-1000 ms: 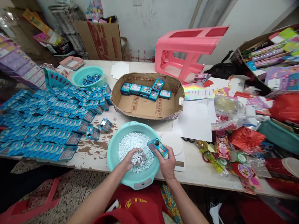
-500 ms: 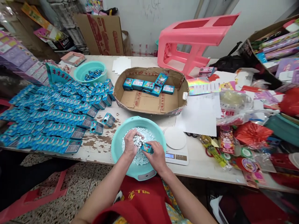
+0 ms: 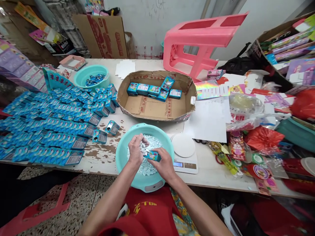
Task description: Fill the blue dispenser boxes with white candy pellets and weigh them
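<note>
Candy box [image 3: 151, 155]: positioned over the teal basin [image 3: 121, 154], between the hands. From left: blue boxes [image 3: 64, 125] stand in rows; the left hand [image 3: 135, 150] is cupped, fingers curled around white pellets [image 3: 143, 149] at the box's left end; the right hand [image 3: 165, 163] pinches the box's right end between thumb and fingers. Step in hand, by judgement: filling the box. The next move calls for a steady box and a controlled pellet feed. Long axis: roughly left-to-right, left end toward the pellets, printed face up; the opening is hidden.
</note>
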Demonstrator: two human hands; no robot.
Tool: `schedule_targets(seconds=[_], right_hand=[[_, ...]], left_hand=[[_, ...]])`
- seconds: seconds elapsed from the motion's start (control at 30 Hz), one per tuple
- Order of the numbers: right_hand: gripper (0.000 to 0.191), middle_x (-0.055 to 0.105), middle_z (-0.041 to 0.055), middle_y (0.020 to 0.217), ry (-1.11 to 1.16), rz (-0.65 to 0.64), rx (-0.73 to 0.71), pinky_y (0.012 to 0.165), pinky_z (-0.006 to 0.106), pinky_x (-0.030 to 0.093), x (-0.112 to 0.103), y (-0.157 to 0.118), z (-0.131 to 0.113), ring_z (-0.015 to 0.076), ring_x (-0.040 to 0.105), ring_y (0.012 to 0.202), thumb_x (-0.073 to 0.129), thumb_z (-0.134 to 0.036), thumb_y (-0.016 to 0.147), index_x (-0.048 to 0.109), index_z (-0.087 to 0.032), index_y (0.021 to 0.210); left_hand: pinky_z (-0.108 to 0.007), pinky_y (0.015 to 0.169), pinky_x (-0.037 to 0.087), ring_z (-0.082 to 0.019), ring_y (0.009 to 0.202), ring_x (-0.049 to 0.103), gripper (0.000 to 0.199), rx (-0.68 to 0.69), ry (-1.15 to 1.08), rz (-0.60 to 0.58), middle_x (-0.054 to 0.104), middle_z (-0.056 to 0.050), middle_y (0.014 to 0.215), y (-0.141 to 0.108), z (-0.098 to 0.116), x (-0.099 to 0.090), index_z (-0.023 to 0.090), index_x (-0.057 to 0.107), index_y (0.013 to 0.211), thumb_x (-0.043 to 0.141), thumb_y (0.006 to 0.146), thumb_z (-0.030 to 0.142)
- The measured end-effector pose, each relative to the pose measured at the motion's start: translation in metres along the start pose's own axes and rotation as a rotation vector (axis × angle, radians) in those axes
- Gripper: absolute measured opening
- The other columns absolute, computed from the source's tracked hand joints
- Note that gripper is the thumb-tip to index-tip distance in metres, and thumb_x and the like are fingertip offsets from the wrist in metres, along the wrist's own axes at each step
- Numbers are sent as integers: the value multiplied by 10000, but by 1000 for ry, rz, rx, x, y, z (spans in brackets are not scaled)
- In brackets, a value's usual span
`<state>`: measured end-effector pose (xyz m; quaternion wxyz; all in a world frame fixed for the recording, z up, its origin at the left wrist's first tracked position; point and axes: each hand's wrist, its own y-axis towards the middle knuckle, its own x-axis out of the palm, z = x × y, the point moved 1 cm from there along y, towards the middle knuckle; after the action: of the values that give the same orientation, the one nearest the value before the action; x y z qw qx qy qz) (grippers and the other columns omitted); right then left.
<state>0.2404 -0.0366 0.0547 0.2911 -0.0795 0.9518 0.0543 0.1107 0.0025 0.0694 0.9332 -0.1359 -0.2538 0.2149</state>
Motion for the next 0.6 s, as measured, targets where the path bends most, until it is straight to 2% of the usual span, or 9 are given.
schedule_targets(seconds=[0.2,0.33,0.6], right_hand=[[331,640,44,948,-13,-1,5,822,366,450,0,7,-3,236,580,921,751,-257,697,608,-218,993],[327,638,40,944,-10,1,-9,823,362,447,-1,10,-7,234,577,926,744,-240,698,608,-224,995],[325,635,37,933,-1,-10,4,818,360,445,1,12,-6,235,571,919,740,-212,687,610,-226,985]], left_hand=[[-253,591,455,-117,535,563,267,39,30,-12,535,25,567,2,2,0,160,523,663,626,780,377],[-242,560,447,-111,515,552,262,44,37,9,539,24,568,3,4,1,161,543,705,620,780,400],[-208,542,431,-91,553,534,236,58,94,-27,538,23,620,-3,2,0,162,550,723,617,796,377]])
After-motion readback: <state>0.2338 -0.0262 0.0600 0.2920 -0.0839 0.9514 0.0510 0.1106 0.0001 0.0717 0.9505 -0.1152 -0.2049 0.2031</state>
